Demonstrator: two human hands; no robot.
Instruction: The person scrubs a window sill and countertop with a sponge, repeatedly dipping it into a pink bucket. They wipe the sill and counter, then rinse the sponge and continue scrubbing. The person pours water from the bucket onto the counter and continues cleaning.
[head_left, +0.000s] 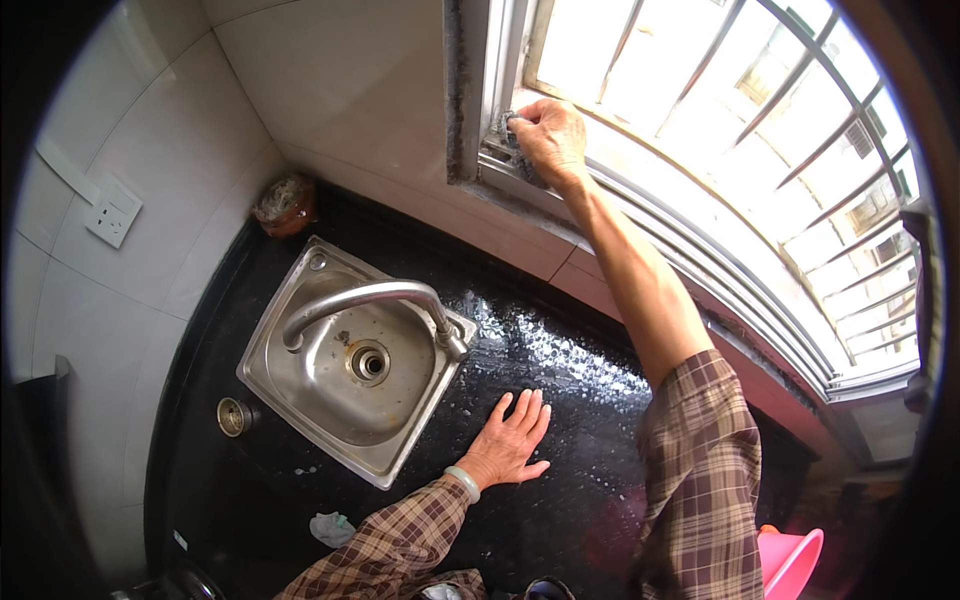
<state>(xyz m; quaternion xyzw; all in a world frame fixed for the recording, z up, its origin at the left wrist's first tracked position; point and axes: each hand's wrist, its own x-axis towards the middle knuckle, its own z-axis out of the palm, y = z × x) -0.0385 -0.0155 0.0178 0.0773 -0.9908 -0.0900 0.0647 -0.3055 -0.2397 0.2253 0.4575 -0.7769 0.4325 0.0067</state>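
Note:
My right hand [552, 138] reaches up to the lower left corner of the window frame [486, 172]. Its fingers are closed on a crumpled grey rag [524, 163], pressed against the window track. Beside the steel sink [325, 400], my left hand [508, 445] lies flat on the black countertop [590, 450], fingers spread and holding nothing. A pale bangle [464, 483] circles that wrist. Water and whitish suds [540, 345] wet the counter between the sink and the window wall.
A curved tap [375, 292] arches over the sink. A brown pot [285, 207] stands in the far left corner, and a small round tin [233, 417] sits left of the sink. A crumpled cloth [332, 529] lies nearer. Metal bars [790, 85] cross the window; a pink container [790, 562] is at lower right.

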